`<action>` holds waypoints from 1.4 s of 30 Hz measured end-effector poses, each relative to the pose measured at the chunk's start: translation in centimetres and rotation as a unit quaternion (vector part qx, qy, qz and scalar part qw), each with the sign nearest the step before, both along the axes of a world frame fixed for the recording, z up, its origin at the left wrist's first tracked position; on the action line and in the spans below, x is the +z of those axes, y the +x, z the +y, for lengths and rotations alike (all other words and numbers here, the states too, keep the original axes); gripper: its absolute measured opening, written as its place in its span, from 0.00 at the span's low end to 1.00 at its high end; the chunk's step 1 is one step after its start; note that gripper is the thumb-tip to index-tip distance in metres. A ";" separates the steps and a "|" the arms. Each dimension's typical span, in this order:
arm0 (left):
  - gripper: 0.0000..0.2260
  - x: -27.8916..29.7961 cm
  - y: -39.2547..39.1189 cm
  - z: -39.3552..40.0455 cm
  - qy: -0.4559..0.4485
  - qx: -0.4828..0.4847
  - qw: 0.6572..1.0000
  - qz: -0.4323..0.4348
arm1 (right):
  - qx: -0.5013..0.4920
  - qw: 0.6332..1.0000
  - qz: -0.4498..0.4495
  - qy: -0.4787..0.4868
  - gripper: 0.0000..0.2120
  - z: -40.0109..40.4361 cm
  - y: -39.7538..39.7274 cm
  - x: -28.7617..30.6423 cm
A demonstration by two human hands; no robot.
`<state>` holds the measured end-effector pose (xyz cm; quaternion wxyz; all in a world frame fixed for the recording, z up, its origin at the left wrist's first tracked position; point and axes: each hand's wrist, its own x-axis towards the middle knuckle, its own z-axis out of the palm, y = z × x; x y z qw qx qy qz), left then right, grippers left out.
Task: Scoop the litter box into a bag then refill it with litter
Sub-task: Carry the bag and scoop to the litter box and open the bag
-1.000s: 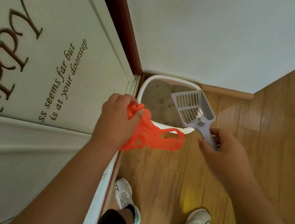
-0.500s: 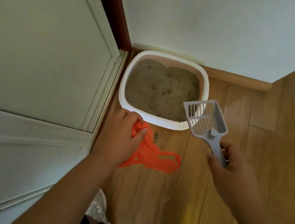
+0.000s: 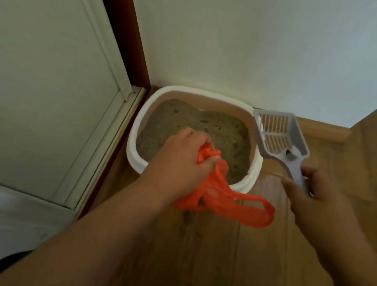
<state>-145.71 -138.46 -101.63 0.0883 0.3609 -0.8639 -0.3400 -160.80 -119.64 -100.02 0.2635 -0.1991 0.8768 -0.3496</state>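
Left hand (image 3: 176, 163), clutching orange bag (image 3: 227, 200), advanced over litter box (image 3: 138, 134); right hand (image 3: 310, 189) grips scoop (image 3: 281, 139) beside box; scooping pending, bag needs opening.

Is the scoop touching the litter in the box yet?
Apart. The head view shows the scoop held by the right hand outside the litter box rim, its basket empty and off the litter.
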 end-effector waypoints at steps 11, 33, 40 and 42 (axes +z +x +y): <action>0.07 0.0 0.0 0.5 0.128 0.058 0.988 0.070 | -0.075 0.982 -0.157 -0.067 0.11 -1.7 2.2 -0.6; 0.27 2.4 -0.1 1.7 0.284 0.001 0.938 0.200 | -0.054 0.931 -0.278 -0.232 0.10 -1.8 1.8 3.0; 0.32 2.8 0.2 2.5 0.229 -0.090 0.959 0.138 | -0.042 0.956 -0.200 -0.210 0.12 -2.0 2.6 2.9; 0.27 3.0 0.4 2.6 0.225 -0.090 0.963 0.122 | -0.048 0.959 -0.187 -0.206 0.11 -1.8 2.4 3.1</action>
